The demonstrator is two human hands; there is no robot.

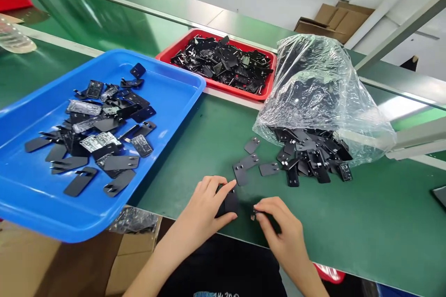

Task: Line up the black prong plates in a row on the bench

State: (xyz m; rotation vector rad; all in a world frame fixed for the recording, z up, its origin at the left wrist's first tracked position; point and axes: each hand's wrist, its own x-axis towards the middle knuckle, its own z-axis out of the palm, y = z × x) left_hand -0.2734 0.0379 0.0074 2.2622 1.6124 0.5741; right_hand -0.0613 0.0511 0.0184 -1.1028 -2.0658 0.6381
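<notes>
My left hand (211,202) is closed around a flat black plastic plate (230,202), thumb and fingers at its edges, just above the green tabletop. To its right, my right hand (280,220) pinches a small dark piece (254,215), too small to name. The two hands are apart. Beyond them lie several loose black plates (240,174) with small prongs at one end. A heap of similar plates (310,153) spills from the mouth of a clear plastic bag (313,79).
At left, a blue tray (174,81) holds black plates, some with shiny film. Behind it stands a red tray (162,57) full of small black parts. The green table (376,227) ends at a front edge near my body. A cardboard box (336,21) sits beyond the bench.
</notes>
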